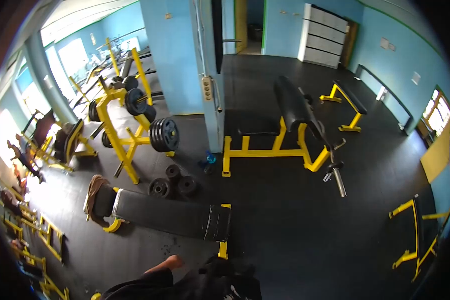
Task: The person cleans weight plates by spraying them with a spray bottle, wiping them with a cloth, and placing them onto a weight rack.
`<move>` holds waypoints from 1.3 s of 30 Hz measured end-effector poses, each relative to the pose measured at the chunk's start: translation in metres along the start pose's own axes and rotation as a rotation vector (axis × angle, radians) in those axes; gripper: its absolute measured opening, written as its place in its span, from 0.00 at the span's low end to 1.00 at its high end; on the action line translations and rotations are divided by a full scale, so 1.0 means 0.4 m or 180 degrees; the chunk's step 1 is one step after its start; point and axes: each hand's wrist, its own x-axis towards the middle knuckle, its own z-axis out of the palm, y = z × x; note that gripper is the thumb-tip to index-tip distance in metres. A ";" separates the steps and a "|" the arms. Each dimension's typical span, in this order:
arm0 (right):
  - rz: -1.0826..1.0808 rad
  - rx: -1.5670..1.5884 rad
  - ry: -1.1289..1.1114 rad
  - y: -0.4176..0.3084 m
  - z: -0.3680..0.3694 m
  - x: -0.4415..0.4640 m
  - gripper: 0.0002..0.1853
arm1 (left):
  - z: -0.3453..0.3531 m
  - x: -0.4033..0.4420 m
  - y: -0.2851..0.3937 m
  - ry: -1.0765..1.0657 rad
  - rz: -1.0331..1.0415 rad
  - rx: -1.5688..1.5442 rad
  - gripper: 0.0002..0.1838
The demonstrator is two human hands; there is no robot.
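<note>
At the bottom edge, a bare limb that looks like my left hand point(173, 262) comes out past dark clothing point(225, 286). Its fingers cannot be made out, and nothing is seen in it. Just beyond it lies a long black padded bench point(165, 215) on yellow legs, with a brown cloth point(96, 192) draped over its far left end. Whether the hand touches the bench cannot be told; a gap of floor seems to lie between them. My right hand is out of view.
Several loose weight plates point(160, 188) lie on the floor behind the bench, near a yellow plate rack point(130, 135). A blue bottle point(211, 158) stands by the pillar point(212, 120). Right of it is an inclined bench point(265, 150) with a bar; more yellow-framed equipment point(47, 235) lines the left.
</note>
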 end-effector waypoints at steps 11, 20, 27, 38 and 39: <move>-0.0843 -0.1224 -0.0597 -0.402 -0.250 0.796 0.13 | -0.091 0.166 0.204 0.0647 -0.2126 -0.2243 0.20; -0.0953 -0.2384 -0.1379 -0.587 -0.048 1.004 0.11 | -0.599 0.560 0.224 0.1169 -0.2414 -0.4556 0.21; -0.1350 -0.3380 -0.2377 -0.758 -0.095 1.300 0.27 | -1.053 0.586 0.170 0.3250 -0.2447 -0.5047 0.18; -0.1506 -0.3119 -0.2761 -1.202 0.806 1.280 0.16 | -0.983 0.705 0.268 0.2775 -0.4737 -0.5721 0.22; -0.1590 -0.3139 -0.3056 -1.212 0.888 1.261 0.15 | -1.039 0.692 0.304 0.2687 -0.4881 -0.5932 0.23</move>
